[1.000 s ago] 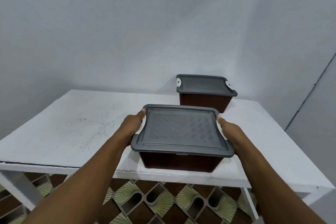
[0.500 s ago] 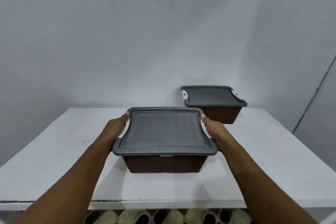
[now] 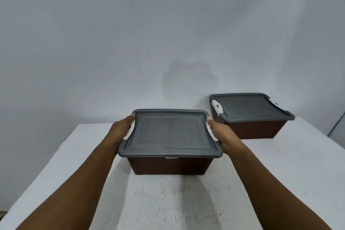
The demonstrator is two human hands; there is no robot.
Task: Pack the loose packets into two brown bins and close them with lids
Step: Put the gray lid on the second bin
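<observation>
White table (image 3: 280,183), grey wall. Near bin (image 3: 170,164), lidded: our left hand (image 3: 121,129) and right hand (image 3: 218,132) clasp its ends. We should keep it level, setting it beside the second bin (image 3: 259,129) at two o'clock.

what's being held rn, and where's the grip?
Near brown bin, lidded: left hand and right hand grip its two short ends, at the white latches.

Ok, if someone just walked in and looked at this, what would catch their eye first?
First, the near brown bin at the centre of the white table, its grey lid on, gripped at its ends by the left hand and the right hand. Next, the second brown bin, also lidded, stands further back on the right against the wall.
</observation>
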